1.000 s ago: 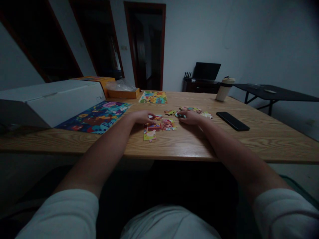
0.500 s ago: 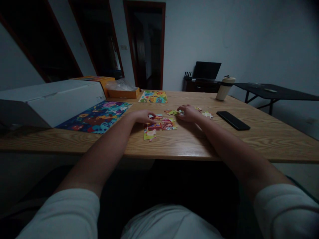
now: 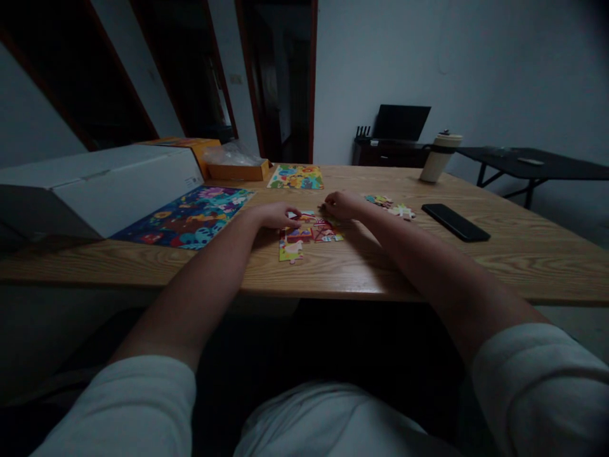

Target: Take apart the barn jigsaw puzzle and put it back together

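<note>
A partly joined jigsaw puzzle [image 3: 304, 235] with red, yellow and white parts lies on the wooden table in front of me. At its upper left edge is my left hand [image 3: 276, 216], thumb and fingers apart, the fingertips touching or just over the pieces. My right hand [image 3: 343, 205] is above the puzzle's upper right, its fingers pinched on a small dark-looking puzzle piece [image 3: 322, 208]. The picture on that piece cannot be made out. To the right of this hand lies a group of loose puzzle pieces [image 3: 392, 206], some face up and some pale.
A completed dark blue picture [image 3: 190, 219] and a yellow one [image 3: 295, 177] lie beyond my left hand. A white box [image 3: 128, 184] and an orange tray with plastic [image 3: 238, 171] stand left. Right are a black phone [image 3: 455, 222] and a cream cup [image 3: 438, 162].
My right hand has moved left from the loose pieces to the puzzle's upper edge, with a piece in its fingers. My left hand stays by the puzzle. The view has shifted slightly.
</note>
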Demonstrator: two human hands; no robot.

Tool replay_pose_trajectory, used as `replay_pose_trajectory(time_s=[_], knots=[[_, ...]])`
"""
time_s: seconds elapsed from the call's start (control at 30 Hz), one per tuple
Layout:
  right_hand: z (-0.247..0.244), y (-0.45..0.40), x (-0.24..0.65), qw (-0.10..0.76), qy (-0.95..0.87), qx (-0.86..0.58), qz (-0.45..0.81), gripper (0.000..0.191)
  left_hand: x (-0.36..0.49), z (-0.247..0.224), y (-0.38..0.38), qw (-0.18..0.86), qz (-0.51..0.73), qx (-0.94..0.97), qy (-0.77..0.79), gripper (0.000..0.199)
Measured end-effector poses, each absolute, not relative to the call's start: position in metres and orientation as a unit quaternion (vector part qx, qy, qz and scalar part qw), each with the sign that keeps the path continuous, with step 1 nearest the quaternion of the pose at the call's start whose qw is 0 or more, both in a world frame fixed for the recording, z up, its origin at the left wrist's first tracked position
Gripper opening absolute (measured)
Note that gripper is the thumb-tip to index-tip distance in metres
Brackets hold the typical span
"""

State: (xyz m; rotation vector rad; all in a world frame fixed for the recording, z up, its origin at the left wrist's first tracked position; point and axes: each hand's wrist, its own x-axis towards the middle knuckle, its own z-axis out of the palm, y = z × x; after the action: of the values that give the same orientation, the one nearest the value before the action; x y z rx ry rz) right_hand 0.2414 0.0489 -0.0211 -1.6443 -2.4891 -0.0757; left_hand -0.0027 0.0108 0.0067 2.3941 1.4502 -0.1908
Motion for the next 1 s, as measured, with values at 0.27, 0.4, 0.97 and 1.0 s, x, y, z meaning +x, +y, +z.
replay_pose_trajectory(time_s=[0.27,0.4,0.97,1.0], knots=[[-0.001,-0.041,0.224,0.074,-0.889,-0.422,-0.164,0.037,-0.005,0.001,0.019,0.157,-0.057,0.850,0.499,0.067],[-0.011,-0.085,0.215,0.115,-0.928,-0.333,-0.123,0.042,-0.007,-0.001,0.023,0.156,-0.047,0.857,0.489,0.064],[-0.022,-0.082,0.225,0.155,-0.947,-0.276,0.058,0.035,-0.007,0.000,0.020,0.176,-0.043,0.856,0.485,0.064],[-0.023,-0.083,0.224,0.157,-0.947,-0.275,0.052,0.038,-0.007,0.001,0.019,0.177,-0.040,0.856,0.485,0.064]])
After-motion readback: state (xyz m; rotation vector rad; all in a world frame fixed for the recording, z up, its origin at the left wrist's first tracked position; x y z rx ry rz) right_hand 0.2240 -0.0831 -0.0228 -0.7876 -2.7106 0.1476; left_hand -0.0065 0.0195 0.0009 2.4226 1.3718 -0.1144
